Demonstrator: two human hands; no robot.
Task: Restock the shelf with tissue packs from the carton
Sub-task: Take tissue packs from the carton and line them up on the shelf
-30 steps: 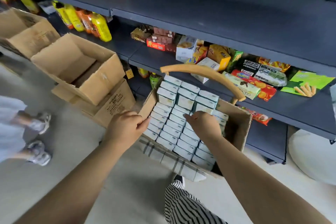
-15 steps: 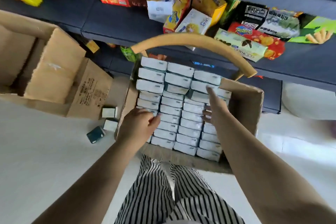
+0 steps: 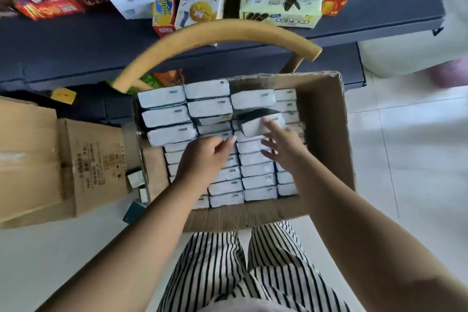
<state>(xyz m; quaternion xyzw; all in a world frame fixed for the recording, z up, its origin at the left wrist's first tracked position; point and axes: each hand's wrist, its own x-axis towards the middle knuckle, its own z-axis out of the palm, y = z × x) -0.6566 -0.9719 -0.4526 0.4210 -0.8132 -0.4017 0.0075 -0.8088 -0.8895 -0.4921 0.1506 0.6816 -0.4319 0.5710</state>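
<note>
Two hands are down in the open carton (image 3: 326, 119), so the step in hand looks like the pick-up: getting tissue packs out before any can go to the shelf (image 3: 76, 40). The carton sits on the floor just in front of the person's striped trousers (image 3: 228, 268), packed with rows of white tissue packs (image 3: 255, 167) standing on edge, and a tan curved handle (image 3: 210, 35) arches over its far side. The left hand (image 3: 205, 157) rests on the middle rows with fingers curled, its fingertips at the top edge of a pack; whether it has a real hold on one I cannot tell. The right hand (image 3: 283, 145) is spread and fairly wide, its forefinger touching one raised pack (image 3: 260, 121) that stands tilted above its neighbours in the right-hand column, with nothing closed around it. That lifted pack seems the natural target. The next move calls for the right hand to close thumb and fingers across the raised pack's sides and draw it clear, while the left either steadies the rows or works a second pack loose. The packs sit tight together, so neighbours may drag up with it. The shelf beyond the carton carries biscuit boxes (image 3: 200, 2), and a few loose packs (image 3: 135, 177) lie on the floor beside another cardboard box (image 3: 93, 159) at the left.
</note>
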